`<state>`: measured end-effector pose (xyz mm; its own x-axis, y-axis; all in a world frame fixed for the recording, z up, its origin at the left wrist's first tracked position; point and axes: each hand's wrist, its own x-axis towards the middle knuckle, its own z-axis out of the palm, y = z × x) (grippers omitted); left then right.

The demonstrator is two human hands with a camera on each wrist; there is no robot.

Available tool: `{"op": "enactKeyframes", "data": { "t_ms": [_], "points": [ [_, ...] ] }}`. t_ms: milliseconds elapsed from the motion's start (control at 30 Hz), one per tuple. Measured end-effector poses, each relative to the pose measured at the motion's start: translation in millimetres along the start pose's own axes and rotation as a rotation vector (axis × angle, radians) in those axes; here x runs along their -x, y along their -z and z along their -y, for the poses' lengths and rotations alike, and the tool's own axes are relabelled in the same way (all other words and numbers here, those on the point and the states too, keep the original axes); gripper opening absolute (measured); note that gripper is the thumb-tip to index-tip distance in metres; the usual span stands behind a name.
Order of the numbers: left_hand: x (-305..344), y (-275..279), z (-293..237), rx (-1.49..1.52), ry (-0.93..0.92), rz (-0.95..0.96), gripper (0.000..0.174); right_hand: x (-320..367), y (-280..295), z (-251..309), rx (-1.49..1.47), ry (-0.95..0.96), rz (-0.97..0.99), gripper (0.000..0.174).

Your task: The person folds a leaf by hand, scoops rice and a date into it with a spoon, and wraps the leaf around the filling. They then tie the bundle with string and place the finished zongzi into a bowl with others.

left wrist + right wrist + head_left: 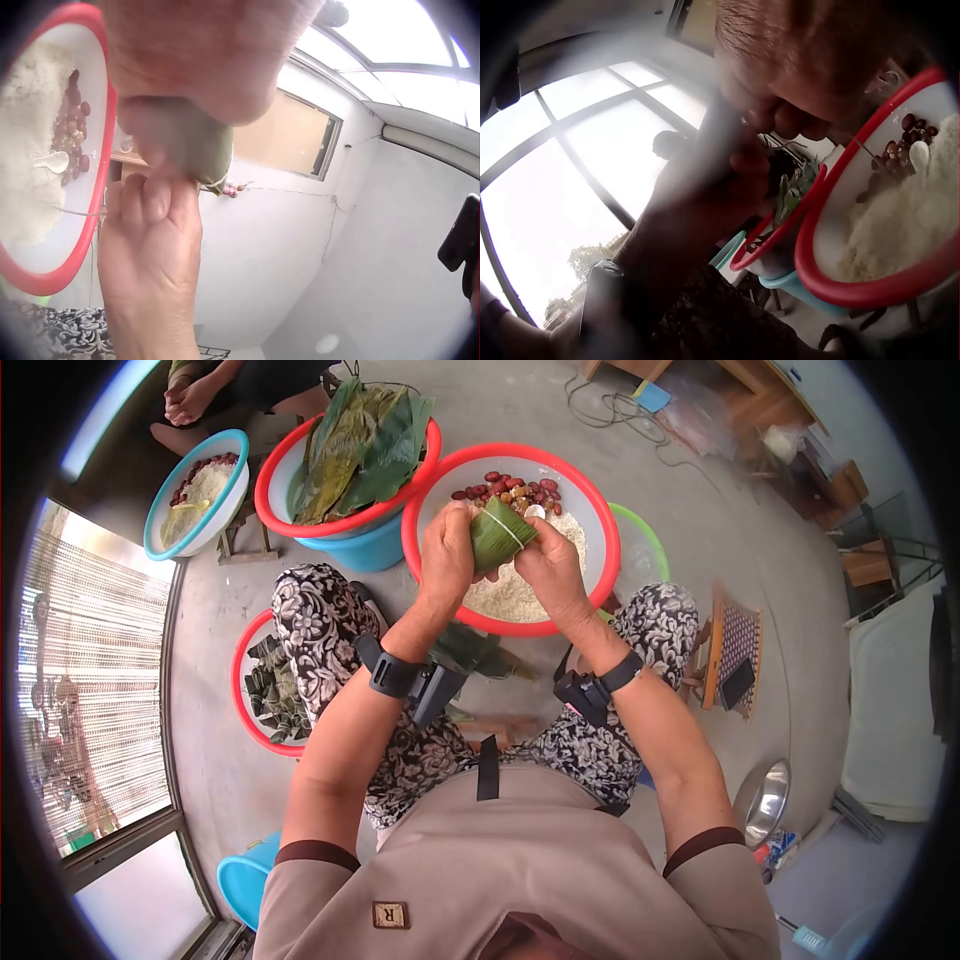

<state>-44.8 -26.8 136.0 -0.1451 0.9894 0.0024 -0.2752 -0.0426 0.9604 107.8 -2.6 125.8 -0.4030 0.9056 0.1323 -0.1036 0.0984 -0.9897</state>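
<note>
Above the red-rimmed basin [612,550], my left hand [447,555] grips a green leaf-wrapped zongzi [497,540]. White string [512,525] crosses the wrapped leaf. At the zongzi's right end is my right hand [553,565], fingers curled and pinching the string, whose loose tail [75,212] trails out from that hand over the basin in the left wrist view. White rice [505,598], dark red dates [545,490] and a white spoon [52,162] lie in the basin below. In the right wrist view the zongzi is mostly hidden behind the hands.
Large green leaves [360,450] fill another red-rimmed basin on the left. Tied zongzi [275,695] lie in a basin by my left leg. A blue-rimmed bowl [240,472], a woven stool [735,645] and a metal bowl [768,800] stand around. Another person's hands [190,402] show top left.
</note>
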Motion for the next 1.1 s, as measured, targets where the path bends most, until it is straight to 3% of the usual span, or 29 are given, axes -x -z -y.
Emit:
{"op": "enactKeyframes", "data": {
  "t_ms": [133, 367, 433, 533, 567, 600, 667, 700, 833, 900, 1100],
  "points": [
    [0, -2, 4, 0.005, -0.032, -0.086, 0.037, 7, 7, 6, 0.068, -0.061, 0.029, 0.024],
    [0, -6, 3, -0.132, -0.176, -0.173, 0.035, 9, 0, 10, 0.156, 0.020, 0.030, 0.035],
    [0, -2, -2, -0.025, -0.037, -0.023, 0.037, 10, 1, 10, 0.127, 0.002, 0.021, 0.037],
    [-2, -3, -2, 0.070, -0.044, 0.134, 0.043, 6, 12, 8, 0.069, -0.021, -0.021, 0.035],
    [1, 3, -6, -0.028, 0.051, 0.239, 0.046, 6, 15, 8, 0.049, -0.043, -0.048, 0.035],
    [2, 2, -4, -0.026, 0.052, 0.240, 0.046, 5, 19, 8, 0.030, -0.065, -0.075, 0.035],
    [2, 1, 1, -0.201, -0.135, 0.285, 0.052, 6, 27, 5, 0.007, -0.055, -0.072, 0.033],
    [1, 2, 1, -0.134, -0.114, 0.336, 0.058, 7, 29, 5, -0.032, -0.085, -0.074, 0.031],
    [3, 6, -7, -0.194, 0.007, 0.394, 0.055, 11, 28, 7, -0.065, -0.109, -0.110, 0.026],
    [6, 4, -11, 0.006, 0.070, 0.374, 0.050, 12, 29, 6, -0.080, -0.105, -0.105, 0.027],
    [6, 2, -1, 0.218, 0.096, 0.295, 0.041, 11, 22, 14, -0.091, -0.069, -0.100, 0.030]
  ]
}}
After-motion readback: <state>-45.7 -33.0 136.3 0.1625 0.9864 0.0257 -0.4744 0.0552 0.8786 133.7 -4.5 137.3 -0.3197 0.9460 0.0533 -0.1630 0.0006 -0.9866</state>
